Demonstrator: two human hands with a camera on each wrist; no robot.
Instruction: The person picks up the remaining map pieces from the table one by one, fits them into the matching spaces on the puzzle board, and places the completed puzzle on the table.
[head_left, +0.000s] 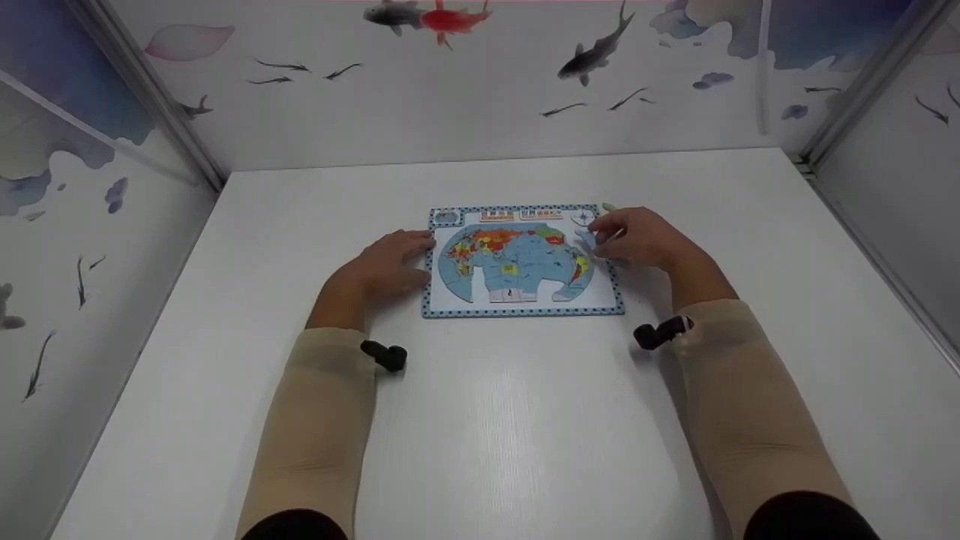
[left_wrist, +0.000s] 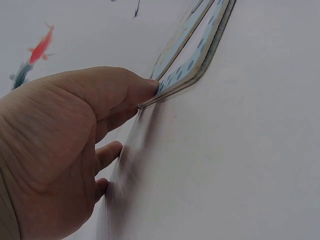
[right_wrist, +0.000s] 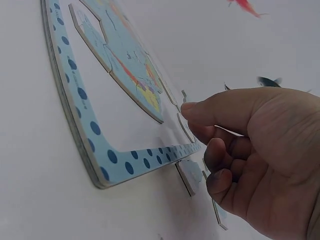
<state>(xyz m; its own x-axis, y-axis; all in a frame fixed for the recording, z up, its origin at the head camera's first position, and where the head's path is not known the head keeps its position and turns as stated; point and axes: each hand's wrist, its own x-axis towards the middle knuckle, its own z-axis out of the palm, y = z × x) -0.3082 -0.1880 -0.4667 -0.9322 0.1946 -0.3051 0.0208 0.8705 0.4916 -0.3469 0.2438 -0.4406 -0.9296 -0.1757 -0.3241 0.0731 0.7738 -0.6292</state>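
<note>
A world-map jigsaw board (head_left: 450, 304) with a blue dotted border lies flat on the table. Most of its oval map is filled, with white gaps along the lower part. My left hand (head_left: 390, 262) rests at the board's left edge, thumb and fingers spread along it. In the left wrist view, the thumb (left_wrist: 142, 89) touches the dotted rim. Over the board's upper right side, my right hand (head_left: 637, 238) pinches a small blue puzzle piece (head_left: 586, 238) between thumb and fingers. Its other fingers (right_wrist: 220, 182) are curled, and they partly hide the area beneath.
Loose puzzle pieces (right_wrist: 189, 175) lie just beyond the board's right border, partly under my right hand; a greenish bit (head_left: 608, 207) shows there from above. The white table (head_left: 495, 420) meets fish-patterned wall panels (head_left: 480, 97) at the back and sides.
</note>
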